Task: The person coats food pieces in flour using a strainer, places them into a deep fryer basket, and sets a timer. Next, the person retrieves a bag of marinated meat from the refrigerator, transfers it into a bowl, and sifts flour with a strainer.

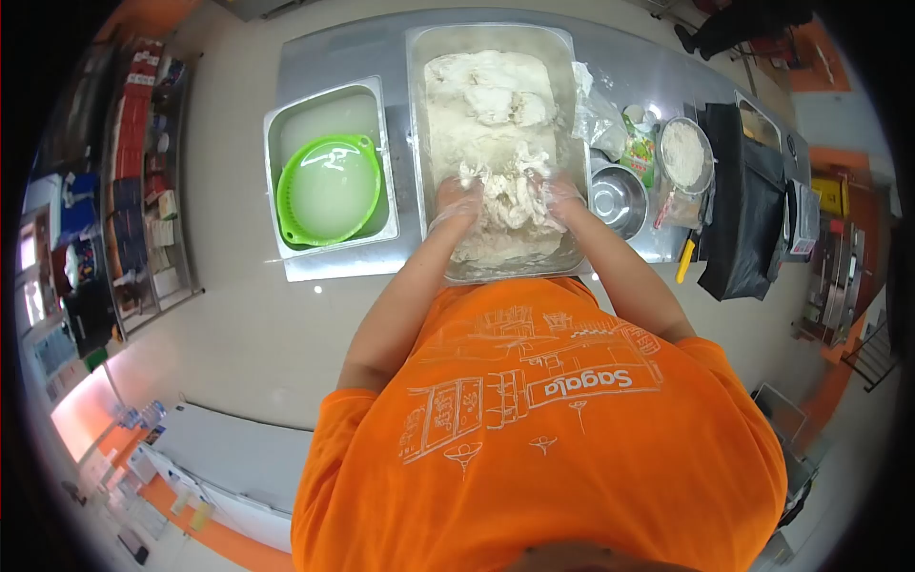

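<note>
Orange shirt (572, 448): closest to the camera, white line drawing and "Sagala" printed across it.
Steel table (357, 43): just beyond the shirt, shiny, pretty busy.
Left side: a metal pan (385, 124) with a bright green basin (284, 191) sitting tilted inside.
Right side: clear plastic (598, 114), a steel bowl (618, 202), a round container (710, 172) holding white powder, then a big black bag (743, 210) and a yellow handle (684, 260) by the near edge.
Room: pale floor (238, 296), packed shelves (133, 172) off left, a grey-topped counter (238, 434) near left, somebody's dark-clad legs (739, 24) far right.
Dough (510, 205): off-white, sat in the deep metal tub (416, 143) mid-table; smoother and lumpy at the far end, ragged and stringy between the hands.
Left hand (459, 202): filmy clear glove, fingers in the dough's left side; spread or closed, couldn't tell.
Right hand (560, 194): also gloved, touching the stringy bit from the right; finger pose too blurry to call.
</note>
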`<state>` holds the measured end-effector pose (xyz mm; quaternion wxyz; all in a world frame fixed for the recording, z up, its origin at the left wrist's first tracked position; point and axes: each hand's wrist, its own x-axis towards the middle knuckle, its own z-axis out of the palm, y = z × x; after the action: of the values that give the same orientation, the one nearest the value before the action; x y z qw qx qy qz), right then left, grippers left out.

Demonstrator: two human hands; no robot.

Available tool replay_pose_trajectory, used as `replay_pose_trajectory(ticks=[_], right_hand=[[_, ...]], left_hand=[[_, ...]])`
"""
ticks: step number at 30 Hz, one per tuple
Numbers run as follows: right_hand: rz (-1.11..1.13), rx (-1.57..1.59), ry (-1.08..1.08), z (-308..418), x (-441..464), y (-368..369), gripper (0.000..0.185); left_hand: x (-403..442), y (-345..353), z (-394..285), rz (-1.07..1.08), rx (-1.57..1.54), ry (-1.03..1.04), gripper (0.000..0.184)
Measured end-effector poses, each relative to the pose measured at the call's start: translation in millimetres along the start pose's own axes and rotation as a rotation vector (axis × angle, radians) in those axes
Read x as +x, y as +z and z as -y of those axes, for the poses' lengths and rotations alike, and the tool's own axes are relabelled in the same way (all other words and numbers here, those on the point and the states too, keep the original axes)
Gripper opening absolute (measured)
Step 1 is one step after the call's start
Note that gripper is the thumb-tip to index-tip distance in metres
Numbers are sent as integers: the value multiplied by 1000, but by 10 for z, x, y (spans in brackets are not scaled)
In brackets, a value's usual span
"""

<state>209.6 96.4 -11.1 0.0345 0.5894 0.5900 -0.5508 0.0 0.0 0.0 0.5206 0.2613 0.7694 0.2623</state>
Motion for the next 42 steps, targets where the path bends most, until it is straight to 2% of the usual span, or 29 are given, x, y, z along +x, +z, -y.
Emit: replay_pose_trajectory(ticks=[2,5,8,11,14,18,20,23,24,26,28,29,31,32,35,36,37,38,40,42], right_hand=[[-106,-3,-48,104,-98,-35,69],[-242,-134,-281,-278,244,151,67],[-228,-205,-449,-249,39,244,61],[-47,-159,-397,93,-183,130,54],[-79,-385,-443,338,-265,81,52],[-68,-696,-547,449,-351,74,45],[31,-725,-483,320,-205,92,44],[96,-201,-178,830,-304,38,35],[74,-352,-174,642,-26,-25,37],[3,-627,-425,178,744,88,41],[0,-685,-634,-109,964,339,43],[52,-622,-598,-126,927,491,44],[134,-694,-722,-331,844,653,49],[166,-835,-879,-498,771,653,52],[242,-818,-839,-207,279,378,51],[222,-720,-683,97,127,226,46],[201,-623,-528,241,64,178,41],[112,-759,-418,250,129,180,35],[-77,-1020,-187,242,291,145,27],[117,-1224,-220,105,154,210,34]], left_hand=[[90,93,138,-150,150,127,38],[37,24,105,-144,311,345,31],[33,84,399,-222,419,539,28],[-281,-110,129,-30,509,407,26],[-222,-124,286,61,604,361,26],[-287,-175,168,-25,614,411,26],[-191,-175,137,-56,595,385,26],[-70,-172,74,-458,386,627,27],[76,-109,101,-409,509,677,27],[593,-26,147,-320,757,789,27],[825,50,173,19,824,560,27],[934,53,183,177,847,436,27],[1122,-45,278,217,952,515,28],[1161,-33,302,188,946,518,29],[641,-152,-195,-20,800,438,35],[538,-57,-190,-70,902,391,45],[637,60,-46,20,978,333,50],[838,249,202,112,1051,277,55],[640,315,96,257,1092,143,65],[177,245,-77,356,1041,-13,73]])
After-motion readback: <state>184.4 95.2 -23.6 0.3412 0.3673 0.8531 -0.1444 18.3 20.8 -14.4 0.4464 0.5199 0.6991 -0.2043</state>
